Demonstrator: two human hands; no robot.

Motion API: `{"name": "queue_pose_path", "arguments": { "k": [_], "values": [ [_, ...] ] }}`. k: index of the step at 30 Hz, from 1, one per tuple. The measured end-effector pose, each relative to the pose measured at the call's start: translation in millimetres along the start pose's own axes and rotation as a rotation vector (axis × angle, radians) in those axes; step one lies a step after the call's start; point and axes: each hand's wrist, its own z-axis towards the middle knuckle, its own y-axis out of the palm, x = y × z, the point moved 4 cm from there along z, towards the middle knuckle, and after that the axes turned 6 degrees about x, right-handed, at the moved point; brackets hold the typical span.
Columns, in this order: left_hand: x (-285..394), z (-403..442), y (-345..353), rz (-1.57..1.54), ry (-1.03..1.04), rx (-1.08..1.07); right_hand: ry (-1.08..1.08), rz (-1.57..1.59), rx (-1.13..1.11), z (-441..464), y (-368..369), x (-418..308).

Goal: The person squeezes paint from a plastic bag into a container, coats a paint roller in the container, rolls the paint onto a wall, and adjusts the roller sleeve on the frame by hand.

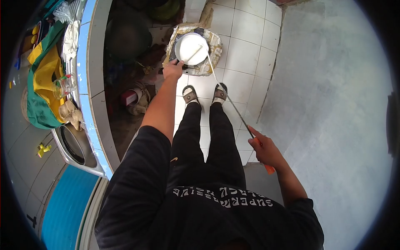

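A round container of white paint (185,45) rests on a piece of flattened, taped cardboard (214,43) on the floor. My left hand (172,70) is closed at the container's near left edge, over what looks like a dark handle. In my right hand (266,149) is a long-handled paint roller (235,107), gripped near its orange end. Its thin rod, coated white toward the far end, slants up and left to the container. The roller head lies in the white paint, coated so that its outline is faint.
My sandalled feet (191,95) stand on white floor tiles (246,41) just below the cardboard. To the left runs a blue-edged counter (84,58) with a sink (77,143), a glass jar (64,86) and a green-yellow cloth (48,79). A grey wall (325,96) rises at right.
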Motion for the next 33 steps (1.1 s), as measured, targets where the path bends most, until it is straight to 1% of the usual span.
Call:
{"name": "queue_pose_path", "arguments": {
  "k": [1, 3, 4, 6, 10, 14, 16, 18, 20, 22, 26, 28, 30, 32, 33],
  "values": [
    [0, 1, 1, -0.009, -0.002, -0.003, 0.003, -0.009, 0.004, -2, -2, -4],
    [-2, 2, 3, -0.024, -0.014, -0.011, 0.125, 0.271, -0.098, -5, 3, -11],
    [-3, 3, 4, -0.033, -0.016, -0.014, 0.127, 0.262, -0.094, -2, 3, -17],
    [-5, 4, 4, -0.047, -0.020, -0.010, 0.115, 0.425, -0.114, 8, 9, -34],
    [-3, 5, 4, -0.048, -0.017, -0.014, 0.119, 0.342, -0.089, 5, 11, -42],
    [-4, 8, 3, 0.022, -0.005, -0.027, 0.089, 0.354, -0.087, -12, 5, -24],
    [-7, 8, 6, 0.031, 0.005, -0.040, 0.063, 0.337, -0.042, -19, 6, -17],
    [-8, 4, 3, 0.041, 0.058, 0.023, 0.046, 0.311, -0.007, -24, 7, -13],
    [-8, -3, 0, 0.006, 0.044, 0.053, 0.024, 0.289, 0.029, -24, 7, -6],
    [-9, -16, -6, -0.027, 0.037, 0.085, -0.071, 0.160, 0.117, -24, 8, 1],
    [-21, -55, -10, -0.094, 0.029, -0.022, -0.071, 0.140, 0.157, -34, 13, -5],
    [-34, -73, -3, -0.093, 0.095, -0.009, -0.156, 0.020, 0.233, -30, 17, -1],
    [-28, -103, -10, -0.129, 0.082, -0.096, -0.205, 0.065, 0.289, -26, 19, 6],
    [-33, -127, -2, -0.328, 0.030, -0.205, -0.199, 0.003, 0.241, -29, 22, 7],
    [-19, -145, -11, -0.329, -0.009, -0.241, -0.235, -0.006, 0.256, -29, 23, 7]
  ]
}}
